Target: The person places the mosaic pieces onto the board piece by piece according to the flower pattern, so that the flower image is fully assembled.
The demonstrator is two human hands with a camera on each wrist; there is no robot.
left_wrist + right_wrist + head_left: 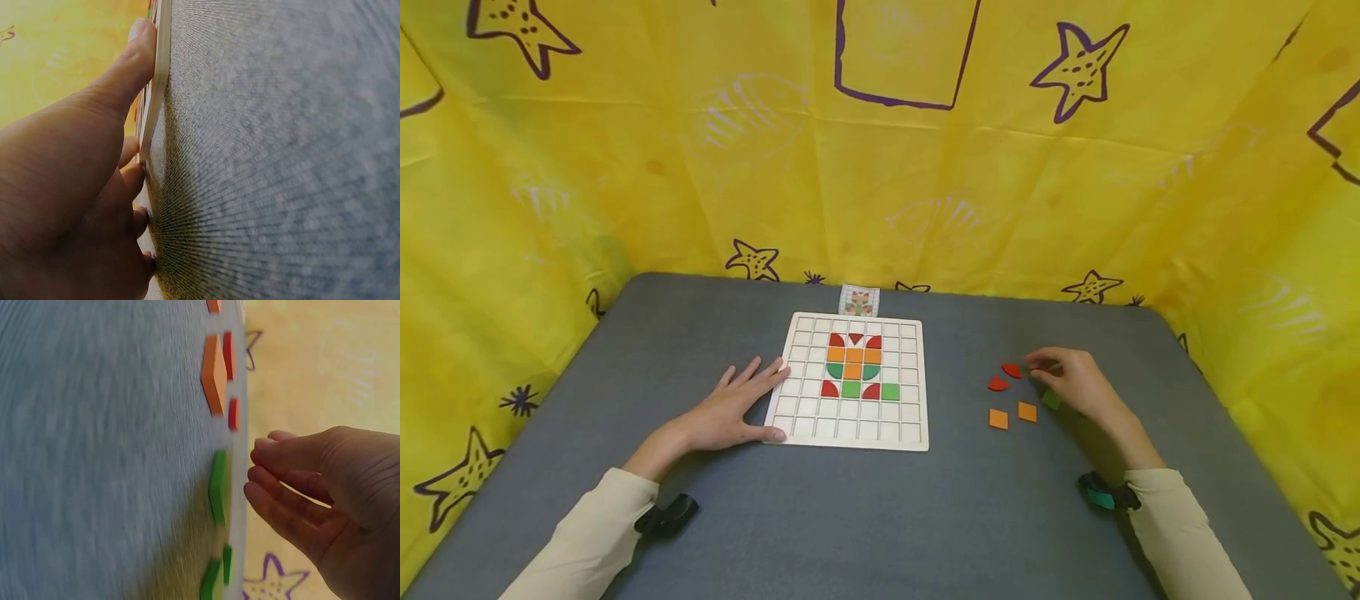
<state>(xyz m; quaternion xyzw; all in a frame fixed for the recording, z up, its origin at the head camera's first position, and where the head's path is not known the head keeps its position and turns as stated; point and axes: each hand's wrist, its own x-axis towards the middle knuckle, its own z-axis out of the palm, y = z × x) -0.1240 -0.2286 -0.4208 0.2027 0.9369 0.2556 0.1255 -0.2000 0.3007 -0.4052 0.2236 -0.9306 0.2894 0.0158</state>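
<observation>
A white square grid board point(805, 417) lies on the table, with red, orange and green tiles forming a tulip-like pattern in its squares. My left hand point(722, 417) is spread at its left side, the thumb point(128, 65) on the lower left corner and a fingertip touching the edge. Past the board's right side, my right hand point(1078, 383) is above the table with thumb and fingertips close together; whether a small piece is between them cannot be seen. Near it are two red pieces point(1011, 370), two orange squares point(1027, 412) and several green pieces point(218, 487), partly hidden by the hand.
A small pattern card point(858, 301) lies against the board's far edge. The grey table point(865, 517) ends at a yellow curtain point(925, 183) printed with starfish and fish. Dark straps with devices point(667, 516) are on both wrists.
</observation>
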